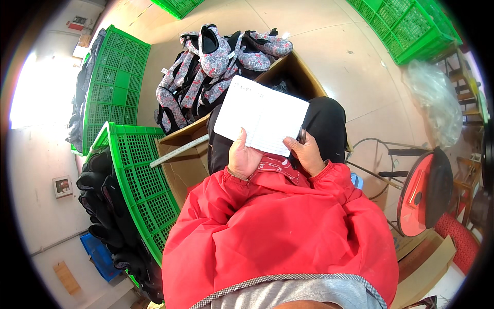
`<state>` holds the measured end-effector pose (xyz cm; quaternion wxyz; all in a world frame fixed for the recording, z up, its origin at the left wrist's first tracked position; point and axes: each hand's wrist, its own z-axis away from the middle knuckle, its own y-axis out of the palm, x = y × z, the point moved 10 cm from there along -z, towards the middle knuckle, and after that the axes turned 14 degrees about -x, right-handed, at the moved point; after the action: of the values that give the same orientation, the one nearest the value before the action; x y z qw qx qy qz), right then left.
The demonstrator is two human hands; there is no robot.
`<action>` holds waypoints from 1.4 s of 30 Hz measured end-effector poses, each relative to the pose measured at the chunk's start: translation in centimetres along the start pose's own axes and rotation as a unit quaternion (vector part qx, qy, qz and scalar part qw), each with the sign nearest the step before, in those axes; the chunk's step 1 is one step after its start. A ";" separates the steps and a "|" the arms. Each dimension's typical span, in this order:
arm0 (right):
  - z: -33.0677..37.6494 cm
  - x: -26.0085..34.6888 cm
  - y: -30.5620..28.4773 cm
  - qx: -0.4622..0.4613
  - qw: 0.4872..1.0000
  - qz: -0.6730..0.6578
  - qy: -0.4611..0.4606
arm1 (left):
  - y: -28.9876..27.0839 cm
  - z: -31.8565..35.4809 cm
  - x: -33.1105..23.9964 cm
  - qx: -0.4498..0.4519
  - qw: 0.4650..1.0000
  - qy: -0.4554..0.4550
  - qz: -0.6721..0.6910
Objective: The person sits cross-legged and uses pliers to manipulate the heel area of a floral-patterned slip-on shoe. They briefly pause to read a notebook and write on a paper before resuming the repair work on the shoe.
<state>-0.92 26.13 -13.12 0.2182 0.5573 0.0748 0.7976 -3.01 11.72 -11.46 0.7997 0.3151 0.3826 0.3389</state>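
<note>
A white notebook [260, 116] lies open over my lap, with a little handwriting at the top of its left page and faint lines. My left hand [244, 155] grips its lower edge, thumb on the page and fingers hidden beneath. At the lower right corner, my right hand [307, 153] pinches the notebook with the thumb on top. A small dark object, too hidden to name, shows by the right fingers. Beyond the notebook, several floral-patterned shoes [213, 62] with black linings are heaped on and beside a cardboard box [303, 72].
Green plastic crates [141, 170] stand at my left, with dark shoes [103, 201] beside them. A pale metal strip [179, 150] rests across cardboard. On the right are a round stool [416, 193], a clear plastic bag [435, 98] and another green crate [409, 31].
</note>
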 end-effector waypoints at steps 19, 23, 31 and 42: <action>0.0 -0.2 0.1 0.008 1.000 -0.018 0.004 | -0.5 -0.2 0.0 -0.010 1.000 0.001 0.009; -0.2 -0.4 0.0 0.010 1.000 -0.016 0.007 | 0.1 0.1 0.0 0.001 1.000 -0.003 0.011; -0.1 -0.3 0.0 0.009 1.000 -0.014 0.009 | 0.0 0.0 0.1 0.001 1.000 -0.004 0.002; 0.0 0.1 0.2 0.007 1.000 -0.015 0.001 | 0.0 0.1 0.1 0.001 1.000 -0.004 -0.003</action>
<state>-0.99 26.05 -12.93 0.2266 0.5571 0.0888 0.7940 -2.91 11.76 -11.48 0.8019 0.3157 0.3808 0.3350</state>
